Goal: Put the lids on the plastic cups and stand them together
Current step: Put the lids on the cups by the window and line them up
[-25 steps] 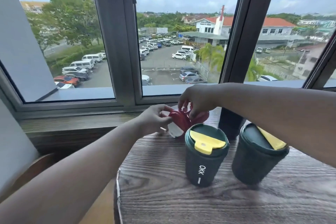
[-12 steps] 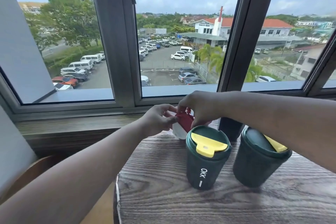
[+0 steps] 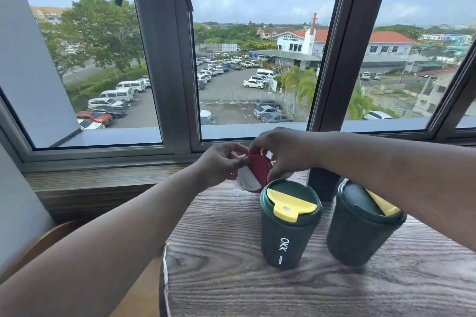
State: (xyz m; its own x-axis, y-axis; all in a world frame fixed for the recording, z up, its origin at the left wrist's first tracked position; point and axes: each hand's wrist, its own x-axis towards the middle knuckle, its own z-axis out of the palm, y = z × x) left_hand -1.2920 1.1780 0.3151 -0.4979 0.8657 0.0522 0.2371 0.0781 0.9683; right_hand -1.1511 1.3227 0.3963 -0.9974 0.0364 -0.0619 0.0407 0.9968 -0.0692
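A red lid with a white flap (image 3: pixel 253 172) is held tilted above the table's far edge, gripped from the left by my left hand (image 3: pixel 222 165) and from above and the right by my right hand (image 3: pixel 282 152). In front of it stand two dark green cups with green lids and yellow flaps: one marked OKK (image 3: pixel 287 226) and another (image 3: pixel 360 224) to its right, partly under my right forearm. A third dark cup (image 3: pixel 322 185) stands behind them, its top hidden by my arm.
The wood-grain table (image 3: pixel 231 278) ends at its left edge near the middle of the view, with a brown chair (image 3: pixel 51 239) beyond it. A wooden sill and the window frame (image 3: pixel 164 85) run close behind the cups.
Both hands have lifted the red lid slightly and turned it more upright. The green cups have not moved.
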